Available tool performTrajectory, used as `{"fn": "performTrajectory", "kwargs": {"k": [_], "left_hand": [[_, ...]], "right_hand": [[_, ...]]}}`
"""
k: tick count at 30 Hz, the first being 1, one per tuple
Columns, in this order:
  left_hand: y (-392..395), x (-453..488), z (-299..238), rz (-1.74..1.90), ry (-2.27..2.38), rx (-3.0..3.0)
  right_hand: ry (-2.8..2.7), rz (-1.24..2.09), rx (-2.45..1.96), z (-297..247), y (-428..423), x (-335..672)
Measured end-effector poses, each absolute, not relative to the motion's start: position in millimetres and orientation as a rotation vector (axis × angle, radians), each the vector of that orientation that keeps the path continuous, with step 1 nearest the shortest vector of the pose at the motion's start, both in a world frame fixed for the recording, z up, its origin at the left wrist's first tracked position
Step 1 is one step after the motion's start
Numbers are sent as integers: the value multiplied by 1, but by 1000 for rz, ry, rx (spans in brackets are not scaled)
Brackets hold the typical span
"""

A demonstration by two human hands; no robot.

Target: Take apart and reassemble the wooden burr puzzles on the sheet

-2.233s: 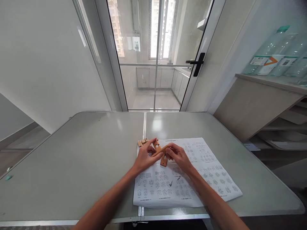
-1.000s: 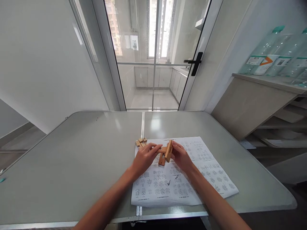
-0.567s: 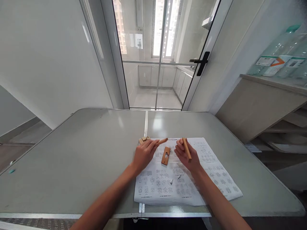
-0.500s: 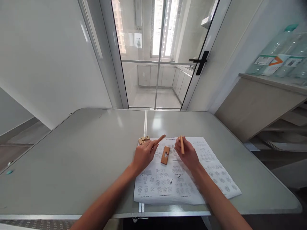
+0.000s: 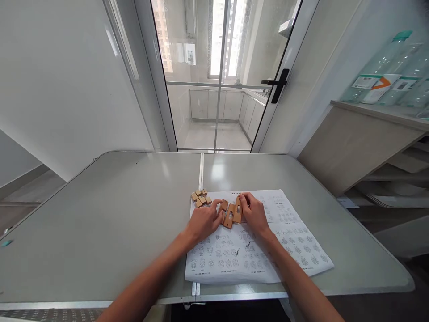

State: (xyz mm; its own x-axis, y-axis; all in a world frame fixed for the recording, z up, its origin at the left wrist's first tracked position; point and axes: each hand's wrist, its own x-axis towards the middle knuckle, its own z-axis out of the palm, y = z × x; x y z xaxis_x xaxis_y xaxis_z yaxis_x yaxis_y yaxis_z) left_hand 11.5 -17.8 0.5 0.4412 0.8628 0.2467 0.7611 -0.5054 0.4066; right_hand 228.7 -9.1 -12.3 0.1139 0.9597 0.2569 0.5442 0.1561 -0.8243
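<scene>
Three flat wooden puzzle pieces lie side by side on a printed sheet [image 5: 231, 261]. The middle piece [image 5: 228, 219] has a cut-out in its centre and rests between my hands. My left hand [image 5: 203, 222] has its fingers closed on the left piece [image 5: 224, 204], which they partly cover. With thumb and fingers, my right hand [image 5: 255, 213] grips the edge of the right piece [image 5: 238, 211], which has an oblong opening. Beyond my left hand sits a cluster of small wooden blocks [image 5: 201, 198], at the sheet's upper left corner.
The grey folding table [image 5: 110, 223] has a metal seam running down its middle. Behind it stands a glass door with a black handle [image 5: 277, 85]. On the right, large plastic bottles [image 5: 378, 80] stand on a shelf [image 5: 365, 129]. A small teal object [image 5: 6, 243] lies at the table's left edge.
Both hands have come closer together and lowered their raised wooden pieces to the sheet, either side of the middle one. More of the small blocks now show. The view has shifted slightly.
</scene>
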Motion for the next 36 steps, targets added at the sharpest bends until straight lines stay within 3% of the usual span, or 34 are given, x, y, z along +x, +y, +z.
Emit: {"fn": "performTrajectory", "kwargs": {"k": [11, 25, 32, 36], "left_hand": [[-21, 12, 9, 809, 1199, 2543], [-17, 8, 3, 685, 962, 2620], [-12, 4, 9, 776, 1001, 2688], [-2, -6, 12, 918, 1300, 2639]], "right_hand": [[-1740, 367, -1726, -17, -10, 232], [-1794, 608, -1512, -13, -13, 221], [-1829, 589, -1425, -12, -17, 216], [-1991, 543, -1245, -8, -21, 216]]}}
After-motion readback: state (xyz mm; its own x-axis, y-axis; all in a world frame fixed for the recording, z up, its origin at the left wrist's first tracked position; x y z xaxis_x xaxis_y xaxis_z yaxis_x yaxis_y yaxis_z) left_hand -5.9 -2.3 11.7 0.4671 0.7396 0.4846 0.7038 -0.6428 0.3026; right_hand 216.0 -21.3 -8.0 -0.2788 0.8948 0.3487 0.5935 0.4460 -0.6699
